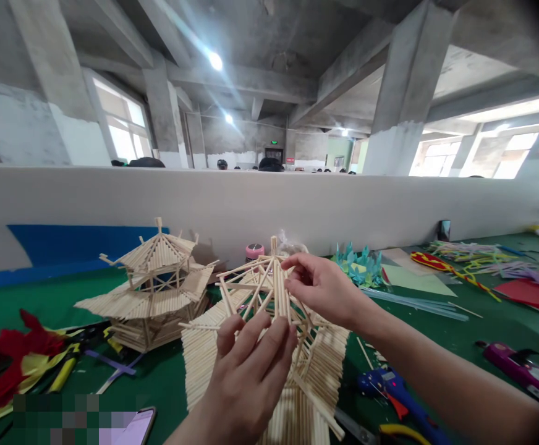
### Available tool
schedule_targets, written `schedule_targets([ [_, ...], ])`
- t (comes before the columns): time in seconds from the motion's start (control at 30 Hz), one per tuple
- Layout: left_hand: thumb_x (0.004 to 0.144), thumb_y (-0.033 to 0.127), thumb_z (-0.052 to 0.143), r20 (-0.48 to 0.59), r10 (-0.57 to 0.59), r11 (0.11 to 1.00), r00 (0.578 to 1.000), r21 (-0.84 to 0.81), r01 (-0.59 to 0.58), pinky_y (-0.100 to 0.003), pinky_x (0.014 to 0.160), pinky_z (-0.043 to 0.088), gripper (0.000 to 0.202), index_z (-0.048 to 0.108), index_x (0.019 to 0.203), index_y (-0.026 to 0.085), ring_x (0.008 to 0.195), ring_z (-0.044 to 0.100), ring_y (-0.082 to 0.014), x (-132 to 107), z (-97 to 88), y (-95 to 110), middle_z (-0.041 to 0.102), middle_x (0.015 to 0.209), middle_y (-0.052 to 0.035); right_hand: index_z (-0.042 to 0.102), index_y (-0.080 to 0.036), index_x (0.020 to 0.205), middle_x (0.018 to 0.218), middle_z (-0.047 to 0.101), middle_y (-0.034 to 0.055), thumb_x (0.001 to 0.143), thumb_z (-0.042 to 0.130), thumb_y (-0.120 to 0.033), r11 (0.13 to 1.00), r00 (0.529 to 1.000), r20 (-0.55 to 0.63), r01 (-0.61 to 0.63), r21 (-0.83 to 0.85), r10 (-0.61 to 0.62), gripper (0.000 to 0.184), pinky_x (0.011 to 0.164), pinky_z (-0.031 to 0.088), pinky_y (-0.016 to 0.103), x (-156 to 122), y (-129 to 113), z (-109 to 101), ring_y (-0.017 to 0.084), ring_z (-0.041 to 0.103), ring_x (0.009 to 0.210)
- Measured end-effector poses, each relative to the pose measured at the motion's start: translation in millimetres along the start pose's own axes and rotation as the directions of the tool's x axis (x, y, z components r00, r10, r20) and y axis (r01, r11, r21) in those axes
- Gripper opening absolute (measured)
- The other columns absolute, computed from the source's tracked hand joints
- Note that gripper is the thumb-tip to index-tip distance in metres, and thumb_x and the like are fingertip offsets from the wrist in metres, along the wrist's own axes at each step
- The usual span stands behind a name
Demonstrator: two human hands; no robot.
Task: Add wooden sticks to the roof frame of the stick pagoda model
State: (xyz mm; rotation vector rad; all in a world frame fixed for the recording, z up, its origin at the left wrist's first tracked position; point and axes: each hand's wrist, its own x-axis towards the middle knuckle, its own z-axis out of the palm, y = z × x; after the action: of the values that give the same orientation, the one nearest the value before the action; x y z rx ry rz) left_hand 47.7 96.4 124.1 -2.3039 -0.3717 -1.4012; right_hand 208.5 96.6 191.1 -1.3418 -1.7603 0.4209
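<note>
A pagoda model of thin wooden sticks (276, 408) stands in front of me, its upper roof frame only partly covered with sticks. My left hand (258, 352) reaches over the near side, fingers bent onto the lower ends of several roof sticks (279, 293). Higher up, my right hand (322, 287) curls its thumb and fingers at the upper part of these sticks, just below the peak post (274, 246). The fingertips partly hide what they touch. To the left stands a second stick pagoda (158, 296) with its roofs covered.
Right of the model lie a blue glue gun (394, 389), scissors (355, 426) and a purple tool (524, 371). Pale blue strips (418, 303) and a teal paper craft (357, 266) sit behind. At left are red fabric (14, 352) and a phone (133, 426). A white partition (195, 194) borders the table.
</note>
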Motion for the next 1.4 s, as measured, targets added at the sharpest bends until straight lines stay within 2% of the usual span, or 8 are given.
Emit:
schedule_targets([
  [0.3, 0.081, 0.011, 0.043, 0.006, 0.024, 0.997, 1.000, 0.067, -0.025, -0.042, 0.082, 0.028, 0.023, 0.064, 0.090, 0.012, 0.089, 0.051, -0.0241, 5.6, -0.6, 0.7, 0.065, 0.089, -0.0090, 0.052, -0.015, 0.098, 0.077, 0.054, 0.0021, 0.073, 0.052, -0.020, 0.994, 1.000, 0.024, -0.013, 0.106, 0.011, 0.025, 0.055, 0.042, 0.023, -1.1, 7.7, 0.0, 0.009, 0.049, 0.060],
  [0.43, 0.080, 0.010, 0.044, 0.020, 0.044, 0.997, 0.999, 0.069, -0.045, -0.043, 0.081, 0.027, 0.022, 0.063, 0.091, 0.011, 0.090, 0.050, -0.0246, 3.6, -0.2, 1.3, 0.065, 0.090, -0.0087, 0.053, -0.014, 0.097, 0.077, 0.056, 0.0030, 0.074, 0.050, -0.019, 0.989, 1.000, 0.021, -0.012, 0.146, 0.009, 0.023, 0.059, 0.044, 0.024, 0.2, 5.2, 0.2, 0.011, 0.051, 0.066],
  [0.7, 0.081, 0.011, 0.044, -0.005, 0.055, 0.997, 0.998, 0.050, -0.054, -0.042, 0.081, 0.027, 0.022, 0.064, 0.090, 0.010, 0.091, 0.050, -0.0242, -1.8, -1.4, 1.7, 0.064, 0.090, -0.0099, 0.057, -0.016, 0.090, 0.078, 0.060, 0.0027, 0.076, 0.047, -0.019, 0.995, 0.996, -0.041, 0.080, 0.059, -0.078, 0.017, 0.056, 0.043, 0.024, -4.0, 4.0, 0.7, 0.010, 0.052, 0.063],
  [0.83, 0.078, 0.011, 0.049, -0.026, 0.016, 0.999, 1.000, 0.044, -0.015, -0.041, 0.083, 0.027, 0.019, 0.064, 0.090, 0.012, 0.090, 0.050, -0.0225, -4.0, 0.4, 0.8, 0.065, 0.090, -0.0085, 0.057, -0.017, 0.091, 0.082, 0.061, 0.0028, 0.076, 0.047, -0.018, 0.992, 0.993, -0.056, 0.110, 0.057, -0.107, 0.018, 0.056, 0.042, 0.024, -6.3, 5.0, 2.7, 0.010, 0.053, 0.064],
  [1.03, 0.066, 0.012, 0.065, -0.076, -0.083, 0.994, 0.994, 0.068, 0.088, -0.040, 0.081, 0.030, 0.022, 0.064, 0.087, 0.016, 0.084, 0.054, -0.0208, -1.4, 2.1, 1.5, 0.066, 0.086, -0.0050, 0.058, -0.018, 0.096, 0.086, 0.061, 0.0037, 0.077, 0.047, -0.018, 0.992, 0.992, -0.078, 0.104, 0.077, -0.098, 0.022, 0.053, 0.042, 0.024, -9.6, 6.7, 5.7, 0.010, 0.053, 0.063],
  [1.17, 0.064, 0.013, 0.067, -0.140, -0.131, 0.987, 0.981, 0.072, 0.142, -0.038, 0.077, 0.034, 0.016, 0.064, 0.080, 0.017, 0.079, 0.054, -0.0196, 7.0, 0.1, 2.1, 0.067, 0.077, -0.0038, 0.059, -0.018, 0.097, 0.084, 0.061, 0.0035, 0.076, 0.047, -0.017, 0.990, 0.990, -0.089, 0.114, 0.080, -0.107, 0.024, 0.053, 0.042, 0.023, -10.1, 6.9, 5.8, 0.010, 0.053, 0.063],
  [1.4, 0.066, 0.015, 0.066, -0.135, -0.163, 0.983, 0.977, 0.065, 0.173, -0.040, 0.073, 0.035, 0.013, 0.064, 0.078, 0.015, 0.079, 0.054, -0.0225, 11.1, -1.2, 0.8, 0.067, 0.076, -0.0068, 0.058, -0.019, 0.099, 0.085, 0.061, 0.0034, 0.077, 0.047, -0.017, 0.988, 0.991, -0.086, 0.112, 0.108, -0.103, 0.025, 0.053, 0.042, 0.023, -8.1, 6.8, 4.9, 0.010, 0.052, 0.062],
])
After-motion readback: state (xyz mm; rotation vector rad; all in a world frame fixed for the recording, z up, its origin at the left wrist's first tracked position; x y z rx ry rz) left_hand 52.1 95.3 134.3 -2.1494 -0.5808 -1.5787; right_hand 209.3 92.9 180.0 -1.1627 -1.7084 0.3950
